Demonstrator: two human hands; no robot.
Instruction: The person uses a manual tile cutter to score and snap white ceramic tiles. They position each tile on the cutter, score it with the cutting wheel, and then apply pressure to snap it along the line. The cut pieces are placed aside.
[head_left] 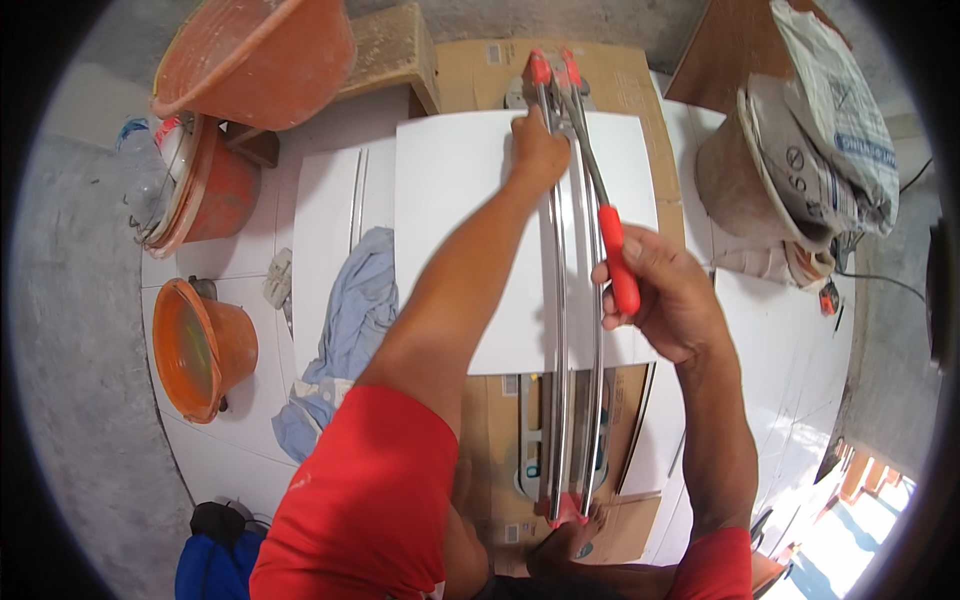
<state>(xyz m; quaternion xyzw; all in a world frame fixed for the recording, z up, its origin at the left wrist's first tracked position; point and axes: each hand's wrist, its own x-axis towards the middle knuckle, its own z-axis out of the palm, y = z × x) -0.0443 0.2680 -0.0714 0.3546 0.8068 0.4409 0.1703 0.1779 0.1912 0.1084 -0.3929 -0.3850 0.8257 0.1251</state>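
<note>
A manual tile cutter (561, 420) with two long chrome rails and red end pieces runs from near me to the far side. Beneath its rails lies a large white tile (470, 250), across the cutter's bed. With my right hand (672, 290) I hold the cutter's red-gripped lever handle (618, 262), fingers and thumb closed about it, and the lever slants up to the carriage at the far end. My left hand (541, 152) reaches over the tile to the left rail near that carriage. It looks closed on the rail, its fingers partly hidden.
Flattened cardboard (625, 75) lies under the cutter. To the left are a blue cloth (355, 300), an orange bucket (235, 350) and stacked orange tubs (270, 70). At right stands a bucket (735, 170) with paper sacks (845, 120). White tiles cover the floor.
</note>
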